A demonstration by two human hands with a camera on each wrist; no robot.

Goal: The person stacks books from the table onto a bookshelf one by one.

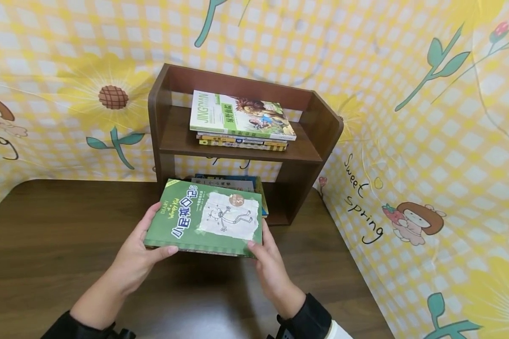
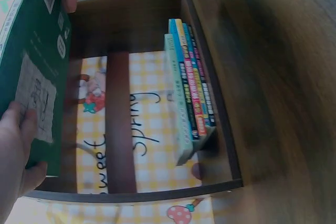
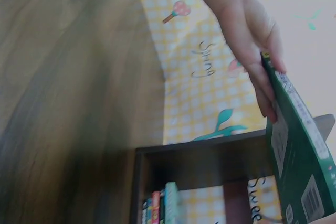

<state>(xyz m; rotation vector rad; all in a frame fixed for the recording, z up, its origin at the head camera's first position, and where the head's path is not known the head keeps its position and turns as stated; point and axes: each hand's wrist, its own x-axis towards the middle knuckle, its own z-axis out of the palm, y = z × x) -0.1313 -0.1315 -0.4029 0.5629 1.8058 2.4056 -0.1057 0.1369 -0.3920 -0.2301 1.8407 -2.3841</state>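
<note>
A green book (image 1: 220, 214) with a sketched figure on its cover is held flat in front of the shelf. My left hand (image 1: 137, 254) grips its left end, thumb on the front edge and fingers underneath. At the right corner my right hand (image 1: 273, 263) pinches it, thumb on top. The book's back cover (image 2: 39, 77) shows in the left wrist view, with fingers against it. Behind it stands a brown two-tier bookshelf (image 1: 237, 154). Books lie stacked on the upper tier, topped by a white and green book (image 1: 242, 115). More books (image 1: 225, 182) lie on the lower tier, partly hidden.
The shelf stands on a dark wood-grain surface (image 1: 68, 263). Yellow checked cloth (image 1: 407, 155) with flowers and "Sweet spring" lettering rises behind it and on the right. In the left wrist view, the lower stack (image 2: 189, 87) sits on the bottom board.
</note>
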